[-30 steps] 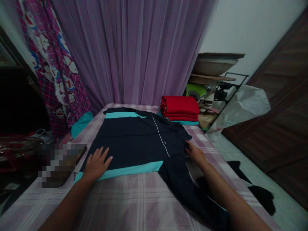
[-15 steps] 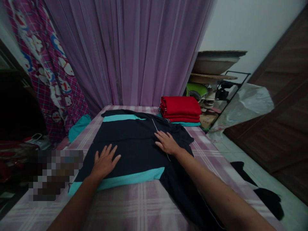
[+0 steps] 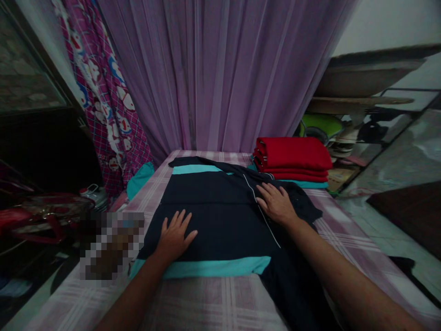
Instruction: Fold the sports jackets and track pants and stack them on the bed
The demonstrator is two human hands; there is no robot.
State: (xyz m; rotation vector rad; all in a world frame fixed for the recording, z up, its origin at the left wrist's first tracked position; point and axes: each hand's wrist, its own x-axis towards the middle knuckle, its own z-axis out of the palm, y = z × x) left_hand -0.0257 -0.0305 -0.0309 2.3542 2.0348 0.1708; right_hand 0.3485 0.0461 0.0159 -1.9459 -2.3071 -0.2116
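A dark navy shirt [image 3: 213, 216] with turquoise side bands and thin white piping lies spread flat. Its sleeve on the near side trails toward me, partly under my right forearm. Fingers spread, my left hand [image 3: 175, 235] rests palm down on the shirt's left part, just above the near turquoise band. My right hand [image 3: 275, 202] lies flat across the white piping near the shoulder area, its fingers slightly apart. Neither hand grips the cloth.
Folded red garments [image 3: 292, 154] are stacked at the far right on a turquoise one. A checked purple-and-white cloth [image 3: 213, 303] covers the surface beneath. Purple curtains [image 3: 220, 73] hang behind. A cluttered rack [image 3: 365, 115] stands at the right. A pixelated patch hides something at left.
My view has turned left, so everything sits further right in the picture. Both hands stay flat on the shirt; more of the white piping shows beside my right hand.
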